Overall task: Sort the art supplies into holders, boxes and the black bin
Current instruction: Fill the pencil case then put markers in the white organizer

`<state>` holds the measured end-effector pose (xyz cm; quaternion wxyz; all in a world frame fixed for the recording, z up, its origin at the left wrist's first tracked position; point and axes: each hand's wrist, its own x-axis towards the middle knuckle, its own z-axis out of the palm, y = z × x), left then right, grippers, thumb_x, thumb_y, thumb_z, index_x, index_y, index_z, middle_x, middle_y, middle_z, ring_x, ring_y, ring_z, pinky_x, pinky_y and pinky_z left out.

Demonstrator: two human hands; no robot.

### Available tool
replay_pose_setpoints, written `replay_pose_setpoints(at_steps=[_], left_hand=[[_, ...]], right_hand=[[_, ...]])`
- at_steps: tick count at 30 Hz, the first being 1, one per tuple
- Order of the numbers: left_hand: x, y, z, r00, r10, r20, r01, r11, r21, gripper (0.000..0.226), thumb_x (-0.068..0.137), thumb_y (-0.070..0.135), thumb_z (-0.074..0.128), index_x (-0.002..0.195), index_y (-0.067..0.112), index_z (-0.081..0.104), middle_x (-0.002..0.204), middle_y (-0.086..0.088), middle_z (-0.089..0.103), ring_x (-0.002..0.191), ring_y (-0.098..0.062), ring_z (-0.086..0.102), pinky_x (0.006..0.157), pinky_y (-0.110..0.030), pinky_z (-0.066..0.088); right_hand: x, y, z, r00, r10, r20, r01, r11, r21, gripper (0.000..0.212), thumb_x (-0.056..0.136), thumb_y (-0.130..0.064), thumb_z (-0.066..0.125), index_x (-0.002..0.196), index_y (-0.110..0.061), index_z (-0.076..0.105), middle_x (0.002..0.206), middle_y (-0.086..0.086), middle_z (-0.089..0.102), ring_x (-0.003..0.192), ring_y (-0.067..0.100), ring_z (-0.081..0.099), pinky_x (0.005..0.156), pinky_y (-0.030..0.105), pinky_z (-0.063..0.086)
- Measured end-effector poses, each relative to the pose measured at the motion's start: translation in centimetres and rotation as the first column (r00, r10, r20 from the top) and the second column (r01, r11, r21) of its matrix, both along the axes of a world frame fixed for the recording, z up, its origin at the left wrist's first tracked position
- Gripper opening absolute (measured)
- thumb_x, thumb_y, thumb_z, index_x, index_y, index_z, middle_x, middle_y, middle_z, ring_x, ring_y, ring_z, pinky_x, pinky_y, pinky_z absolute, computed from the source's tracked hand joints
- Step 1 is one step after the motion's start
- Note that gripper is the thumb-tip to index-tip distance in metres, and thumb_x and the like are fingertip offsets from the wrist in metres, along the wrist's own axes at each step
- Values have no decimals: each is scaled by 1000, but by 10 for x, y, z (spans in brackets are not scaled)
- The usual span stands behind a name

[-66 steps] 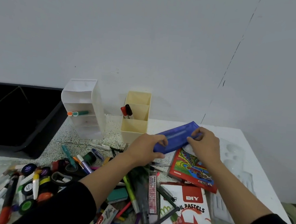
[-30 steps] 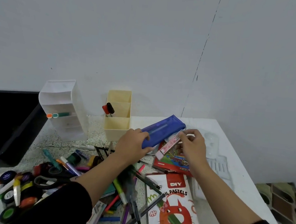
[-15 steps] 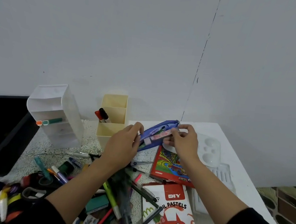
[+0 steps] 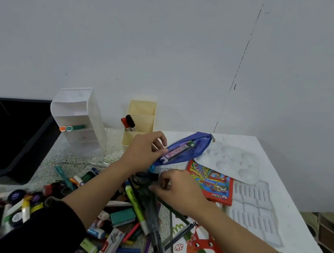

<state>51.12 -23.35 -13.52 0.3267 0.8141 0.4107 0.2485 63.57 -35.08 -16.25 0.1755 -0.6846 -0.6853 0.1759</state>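
Left grip: the left hand [image 4: 144, 151] pinches the near end of the blue pouch [image 4: 196, 147]. Thumb and fingers curl on the edge of its mouth and hold it open.
Pouch: it lies slanted on the table [image 4: 58, 168], just behind the pile. The zip is open and a slim pink-labelled case [image 4: 176, 152] sits in the mouth, with one end close to the left thumb.
Right grip: the right hand [image 4: 180, 189] is down on the pile, fingers curled over a bunch of dark pens [image 4: 154, 213]. This part is blurred, so I cannot tell whether the fingers are clamped on a pen or only touching.
Step in hand: probably loading the pouch, one hand keeping it open while the other fetches the next item.
Next move calls for: getting one pen free of the tangle without dragging its neighbours. It should then go in lengthwise beside the case, with the mouth kept wide.
Holders: the yellow holder [image 4: 142, 111] stands just behind the left hand with two markers [image 4: 128, 121] in it. The white holder [image 4: 76, 117], further left, has a green marker [image 4: 75, 127] on a shelf.
Bin: the black bin [image 4: 6, 136] is at the far left, off the table edge.
Right side: a white palette [image 4: 230, 159] overlaps a red box [image 4: 211, 184].
Progress: early, by my reading, since most of the supplies lie unsorted.
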Motion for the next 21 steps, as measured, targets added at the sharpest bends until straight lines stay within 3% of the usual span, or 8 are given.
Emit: replay_pose_setpoints(at_steps=[3,5,8,12,14,18,21], left_hand=[[-3,1,-2,999,-1,39,4,998,-59,15,87,21,78,85,23,64,80,6,72,71,-11,69,65,-28,61],[-4,1,-2,999,-9,45,12,997,-71,14,87,20,78,85,22,64,81,4,73,73,-13,71,65,-31,62],[-5,0,0,999,-17,29,19,998,-62,12,89,22,76,88,19,64,84,3,73,74,-11,71,60,-28,61],[-6,2,2,998,-32,50,35,997,-64,11,89,19,76,89,16,65,83,0,73,68,-11,70,61,-38,63],[-7,4,2,997,-39,59,43,996,-72,9,88,17,76,89,16,67,82,0,73,68,-13,71,62,-43,63],[-5,8,1,996,-57,63,60,997,-55,10,88,14,72,85,22,67,79,3,72,64,-12,69,64,-43,62],[-2,9,2,996,-68,63,69,997,-25,16,90,8,64,86,23,65,74,5,67,55,-5,61,58,-33,56]], right_hand=[[-13,0,-4,994,-45,103,51,997,-58,57,74,-76,66,93,-24,54,90,-3,63,80,19,60,63,36,50],[-17,2,-6,994,-82,77,89,992,-92,63,70,-75,71,101,-24,49,96,-2,64,85,20,61,64,34,48],[-18,5,-4,985,-145,-89,130,979,-160,61,68,-58,85,105,-23,51,95,-3,60,86,20,59,67,38,50],[-16,0,1,918,-240,-316,197,967,-163,56,66,-30,92,107,-25,54,84,-2,63,72,14,59,64,33,49],[-13,-5,3,859,-280,-428,218,958,-188,48,70,-22,90,105,-25,57,76,-1,63,65,12,58,61,30,47],[6,-11,18,743,-366,-560,311,930,-196,15,82,-14,79,89,-24,70,81,9,73,76,24,69,77,41,56],[25,-17,36,615,-448,-649,316,894,-317,6,87,-9,73,91,-13,73,85,9,74,73,20,69,66,31,55]])
